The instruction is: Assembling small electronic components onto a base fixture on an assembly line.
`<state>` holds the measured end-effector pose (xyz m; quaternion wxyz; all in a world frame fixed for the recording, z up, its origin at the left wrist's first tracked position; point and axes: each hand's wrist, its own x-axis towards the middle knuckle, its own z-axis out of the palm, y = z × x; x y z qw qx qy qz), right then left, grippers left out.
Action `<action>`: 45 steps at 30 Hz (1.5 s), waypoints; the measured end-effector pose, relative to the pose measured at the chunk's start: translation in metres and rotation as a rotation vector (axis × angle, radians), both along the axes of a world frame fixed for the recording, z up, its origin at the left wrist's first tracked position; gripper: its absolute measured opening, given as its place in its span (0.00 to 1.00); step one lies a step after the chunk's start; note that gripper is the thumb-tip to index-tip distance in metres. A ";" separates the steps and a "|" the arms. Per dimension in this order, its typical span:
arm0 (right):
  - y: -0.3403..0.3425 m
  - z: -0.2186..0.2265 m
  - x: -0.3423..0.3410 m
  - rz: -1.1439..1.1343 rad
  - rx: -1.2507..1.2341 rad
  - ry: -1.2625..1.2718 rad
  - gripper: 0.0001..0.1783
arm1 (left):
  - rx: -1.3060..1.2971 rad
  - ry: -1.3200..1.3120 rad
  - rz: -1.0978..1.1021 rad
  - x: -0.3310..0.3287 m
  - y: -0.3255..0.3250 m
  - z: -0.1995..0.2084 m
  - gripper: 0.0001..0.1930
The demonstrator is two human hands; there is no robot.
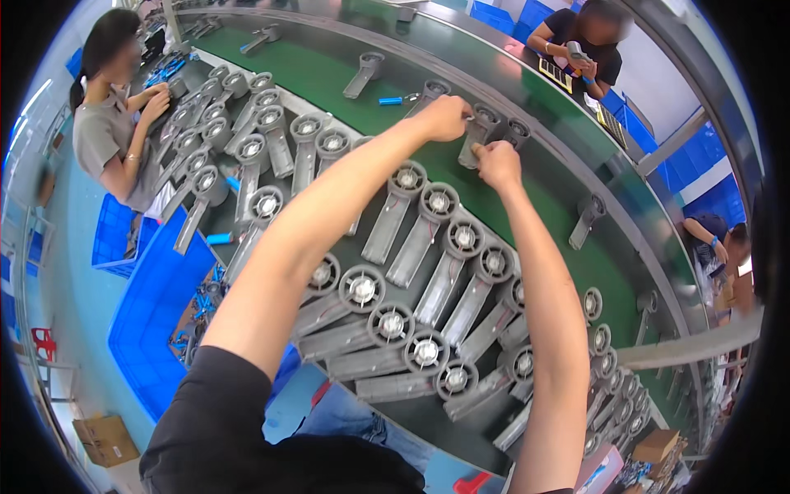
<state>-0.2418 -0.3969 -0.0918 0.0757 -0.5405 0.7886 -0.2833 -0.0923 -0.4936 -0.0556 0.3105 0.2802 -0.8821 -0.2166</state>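
Note:
Both my arms stretch out over the green conveyor belt (543, 185). My right hand (499, 165) grips the handle end of a grey handheld-fan housing (485, 123), whose round head points away from me. Close by its head, my left hand (448, 118) is closed, with fingertips at the head's left edge; whatever they pinch is too small to make out. A second fan housing (518, 130) lies just to the right of the held one. Left of my left hand, another housing (436, 87) sits on the belt beside a blue cylindrical battery (390, 101).
Rows of grey fan housings (439, 200) with exposed motors cover the bench between me and the belt. Blue bins (152, 329) stand at the left. One co-worker (115, 123) works at the left, another (588, 41) across the belt. A metal rail (691, 346) crosses at the right.

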 end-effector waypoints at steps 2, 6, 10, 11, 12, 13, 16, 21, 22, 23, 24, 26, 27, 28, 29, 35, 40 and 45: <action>-0.009 -0.009 -0.001 0.004 0.037 0.001 0.22 | 0.056 -0.049 -0.005 0.010 -0.020 0.006 0.16; 0.008 0.025 0.037 0.023 0.074 0.034 0.28 | -0.240 -0.306 0.833 0.086 -0.103 0.003 0.23; 0.047 0.040 0.001 -0.018 0.069 0.164 0.25 | 0.130 -0.504 0.918 0.113 -0.123 -0.025 0.29; 0.057 0.046 -0.002 -0.015 0.076 0.173 0.23 | 0.111 -0.532 0.840 0.128 -0.139 -0.036 0.27; 0.074 0.054 -0.006 -0.042 0.080 0.172 0.23 | 0.092 -0.555 0.748 0.137 -0.154 -0.047 0.24; 0.096 0.063 -0.014 -0.050 0.084 0.182 0.22 | 0.073 -0.499 0.749 0.132 -0.157 -0.048 0.23; 0.193 0.099 -0.029 -0.150 0.111 0.213 0.20 | -0.178 -0.466 0.685 0.122 -0.151 -0.035 0.17; 0.369 0.164 -0.032 -0.393 0.107 0.137 0.21 | -0.235 -0.052 0.244 0.226 -0.076 0.045 0.25; 0.415 0.166 -0.043 -0.530 0.116 0.025 0.21 | -0.089 0.004 0.139 0.203 -0.009 0.058 0.25; 0.466 0.170 -0.046 -0.672 0.144 0.045 0.21 | 0.173 0.016 0.126 0.171 0.068 0.067 0.25; 0.514 0.175 -0.052 -0.768 0.139 0.050 0.20 | 0.152 -0.059 0.067 0.161 0.134 0.085 0.25; 0.593 0.165 -0.064 -0.930 0.145 -0.031 0.19 | 0.102 -0.076 0.022 0.159 0.248 0.107 0.24; 0.630 0.150 -0.076 -0.946 0.152 -0.045 0.18 | 0.012 -0.136 -0.065 0.171 0.286 0.105 0.24; 0.652 0.140 -0.088 -0.945 0.159 -0.052 0.17 | -0.075 -0.192 -0.134 0.184 0.318 0.106 0.24; 0.668 0.129 -0.095 -0.962 0.213 -0.062 0.18 | 0.008 -0.200 -0.185 0.181 0.353 0.105 0.25; 0.722 0.058 -0.128 -1.087 0.273 0.157 0.29 | 0.339 -0.264 -0.276 0.146 0.489 0.058 0.29; 0.720 0.048 -0.126 -1.098 0.335 0.146 0.26 | 0.295 -0.184 -0.170 0.131 0.522 0.002 0.31; 0.732 0.075 -0.117 -1.110 -0.344 0.079 0.19 | 0.245 -0.195 -0.239 0.116 0.520 -0.015 0.32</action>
